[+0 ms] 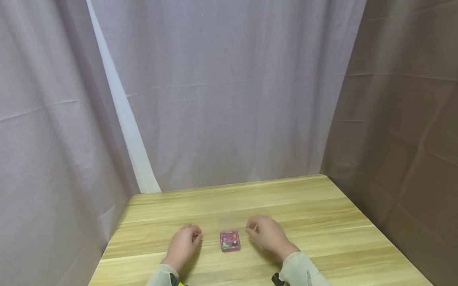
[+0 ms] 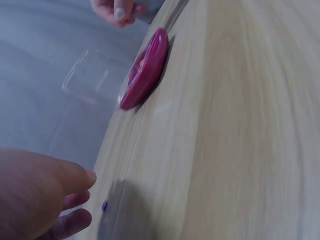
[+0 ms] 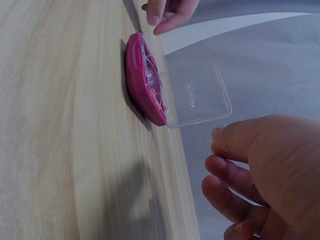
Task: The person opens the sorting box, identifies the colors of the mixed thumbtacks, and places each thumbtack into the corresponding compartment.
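A small pink compartment box (image 1: 230, 240) lies on the table between the two hands. Its clear hinged lid (image 3: 197, 95) stands raised at the far side. Small green pieces (image 1: 225, 245), an orange piece (image 1: 234, 236) and a dark piece (image 1: 234, 243) sit in separate compartments. To the left of the box, the left hand (image 1: 184, 242) hovers with fingers loosely bent, holding nothing visible. A tiny purple piece (image 2: 104, 205) shows close to its fingertips. On the other side, the right hand (image 1: 267, 234) has relaxed, slightly curled fingers with nothing between them, near the lid.
The wood-grain table (image 1: 322, 230) reaches back to a grey curtain (image 1: 229, 99). A darker curtain (image 1: 400, 139) hangs along the right side, and a pale gap (image 1: 121, 103) parts the cloth at the left.
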The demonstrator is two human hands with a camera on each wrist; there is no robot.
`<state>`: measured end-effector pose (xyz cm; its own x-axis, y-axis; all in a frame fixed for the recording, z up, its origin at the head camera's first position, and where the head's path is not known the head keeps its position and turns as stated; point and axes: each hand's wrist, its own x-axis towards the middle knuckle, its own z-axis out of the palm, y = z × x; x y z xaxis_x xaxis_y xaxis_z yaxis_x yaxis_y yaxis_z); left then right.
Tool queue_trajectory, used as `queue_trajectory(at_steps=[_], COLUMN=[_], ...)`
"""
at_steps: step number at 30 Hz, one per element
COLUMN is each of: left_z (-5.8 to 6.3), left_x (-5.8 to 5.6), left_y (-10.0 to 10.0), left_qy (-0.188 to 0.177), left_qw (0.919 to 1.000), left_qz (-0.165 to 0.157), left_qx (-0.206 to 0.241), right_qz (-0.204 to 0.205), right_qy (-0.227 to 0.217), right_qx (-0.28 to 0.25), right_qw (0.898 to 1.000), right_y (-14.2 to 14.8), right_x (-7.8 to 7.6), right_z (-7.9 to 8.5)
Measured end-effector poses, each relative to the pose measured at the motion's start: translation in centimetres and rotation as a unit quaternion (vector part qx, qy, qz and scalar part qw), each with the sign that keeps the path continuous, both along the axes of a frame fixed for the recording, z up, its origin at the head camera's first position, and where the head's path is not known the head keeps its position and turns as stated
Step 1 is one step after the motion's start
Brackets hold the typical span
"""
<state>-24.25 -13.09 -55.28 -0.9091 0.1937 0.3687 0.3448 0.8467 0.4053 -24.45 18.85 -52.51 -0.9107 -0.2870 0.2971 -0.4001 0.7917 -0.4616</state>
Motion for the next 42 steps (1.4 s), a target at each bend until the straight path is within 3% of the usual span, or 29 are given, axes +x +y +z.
queue_trajectory(at_steps=[10, 29, 35, 42], left_z=[-0.7, -1.3, -1.4, -0.1], left_x=[-0.2, -1.3, -0.9, -0.2], left_y=[-1.9, -1.6, -0.8, 1.6], left_qy=[-0.017, -0.023, -0.020, -0.006], left_qw=[0.9997, 0.9994, 0.9996, 0.9997], left_qz=[0.018, 0.017, 0.015, -0.011], left_qx=[0.007, 0.017, 0.012, 0.020], right_qz=[0.002, 0.008, 0.010, 0.012], right_qy=[-0.005, 0.010, 0.011, 0.011], right_qx=[0.001, 0.004, 0.005, 0.004], right_qw=[1.000, 1.000, 1.000, 1.000], right_y=[0.0, 0.1, 0.0, -0.3], right_x=[-0.1, 0.0, 0.0, 0.0], right_z=[-0.1, -0.3, -0.5, -0.5])
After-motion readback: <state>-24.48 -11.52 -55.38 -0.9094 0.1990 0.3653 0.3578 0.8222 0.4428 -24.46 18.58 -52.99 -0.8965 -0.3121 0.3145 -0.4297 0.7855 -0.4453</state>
